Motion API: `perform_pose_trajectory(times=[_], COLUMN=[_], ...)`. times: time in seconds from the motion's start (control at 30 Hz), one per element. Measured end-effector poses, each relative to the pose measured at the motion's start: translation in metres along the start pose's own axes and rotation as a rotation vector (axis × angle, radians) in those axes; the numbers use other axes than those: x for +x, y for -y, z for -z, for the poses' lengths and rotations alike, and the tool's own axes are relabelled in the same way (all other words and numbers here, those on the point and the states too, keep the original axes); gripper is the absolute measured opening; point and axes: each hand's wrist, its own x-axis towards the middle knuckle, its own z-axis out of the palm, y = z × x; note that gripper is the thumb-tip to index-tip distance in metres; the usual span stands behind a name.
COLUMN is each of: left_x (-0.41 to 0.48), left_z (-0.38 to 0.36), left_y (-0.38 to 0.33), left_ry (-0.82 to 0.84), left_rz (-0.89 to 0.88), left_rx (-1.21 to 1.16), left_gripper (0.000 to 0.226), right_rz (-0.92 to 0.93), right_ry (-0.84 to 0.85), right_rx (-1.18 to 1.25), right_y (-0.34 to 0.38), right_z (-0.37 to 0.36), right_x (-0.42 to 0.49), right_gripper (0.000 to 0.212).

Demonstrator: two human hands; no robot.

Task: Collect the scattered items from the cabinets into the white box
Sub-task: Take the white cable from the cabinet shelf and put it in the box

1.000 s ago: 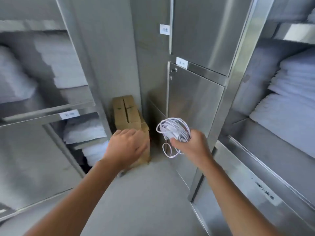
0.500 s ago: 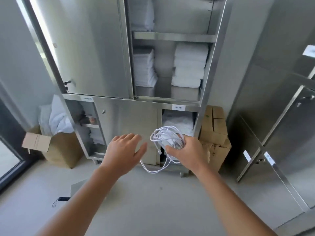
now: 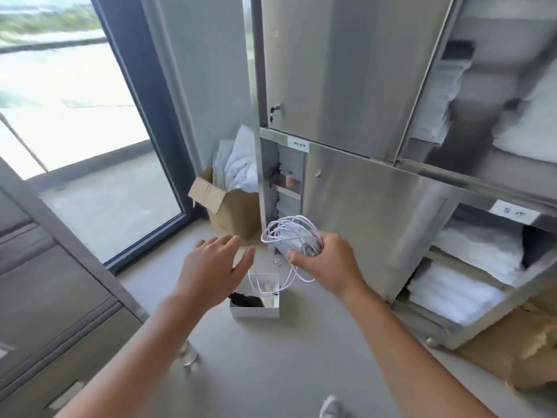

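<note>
Right hand [image 3: 327, 265]: I grip the coiled white cable [image 3: 291, 236].
Left hand [image 3: 214, 267]: fingers spread, holding nothing.
White box [image 3: 255, 309]: on floor below.

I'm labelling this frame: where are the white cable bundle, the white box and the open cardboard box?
white cable bundle [image 3: 291, 238], head view, on the coiled loops.
white box [image 3: 254, 312], head view, on its near outer wall.
cardboard box [image 3: 238, 215], head view, on its brown side.

Grey floor [image 3: 301, 357], the open white box [image 3: 254, 312] at its middle, a brown cardboard box [image 3: 238, 215] beside the steel cabinet [image 3: 361, 206].
</note>
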Motion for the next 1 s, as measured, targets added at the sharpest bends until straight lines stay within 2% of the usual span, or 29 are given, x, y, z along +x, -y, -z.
perform_pose_trajectory(times=[0.13, 0.27, 0.43, 0.57, 0.67, 0.8, 0.9, 1.0], left_x=[0.029, 0.054, 0.076, 0.105, 0.137, 0.177, 0.199, 0.207], left_z=[-0.015, -0.025, -0.044, -0.08, -0.123, -0.2, -0.267, -0.349], left_y=[0.042, 0.074, 0.114, 0.154, 0.187, 0.239, 0.274, 0.306], left_ry=[0.025, 0.005, 0.009, 0.057, 0.118, 0.256, 0.357, 0.416], left_rz=[0.139, 0.278, 0.432, 0.487, 0.479, 0.455, 0.443, 0.453], left_rx=[0.064, 0.075, 0.065, 0.04, 0.0, -0.073, -0.104, -0.159], left_gripper=[0.061, 0.064, 0.055, 0.05, 0.055, 0.043, 0.043, 0.042], right_rz=[0.071, 0.106, 0.112, 0.073, 0.017, -0.116, -0.19, -0.253], right_ry=[0.141, 0.271, 0.41, 0.482, 0.487, 0.474, 0.464, 0.48], right_rx=[0.051, 0.066, 0.035, 0.038, 0.005, -0.063, -0.118, -0.204], right_y=[-0.001, 0.001, 0.005, -0.011, -0.039, -0.095, -0.151, -0.22], right_z=[-0.047, -0.085, -0.136, -0.177, -0.212, -0.265, -0.309, -0.36], right_x=[0.072, 0.138, 0.209, 0.258, 0.298, 0.344, 0.371, 0.388], right_gripper=[0.025, 0.032, 0.036, 0.035, 0.032, 0.036, 0.042, 0.037])
